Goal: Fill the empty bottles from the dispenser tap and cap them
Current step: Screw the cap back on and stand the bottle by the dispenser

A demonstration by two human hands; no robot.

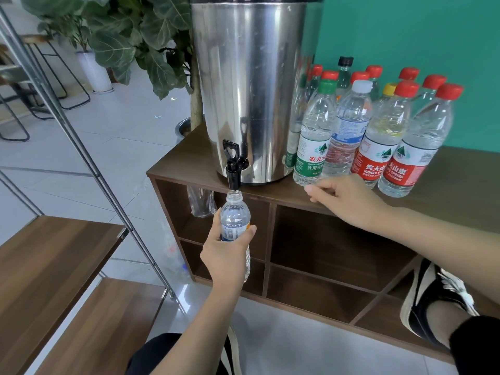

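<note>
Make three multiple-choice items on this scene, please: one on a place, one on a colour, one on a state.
1. Where is the open bottle's mouth?
A. Just under the tap
B. Inside a shelf compartment
C. On the floor

2. What colour is the cap of the front bottle nearest the dispenser?
A. Black
B. Green
C. Yellow

3. What is the left hand doing?
A. Resting open
B. Turning the tap
C. Gripping the bottle

Key: 1 A, the open bottle sits below the tap. 2 B, the green cap shows. 3 C, the left hand wraps it.
</note>
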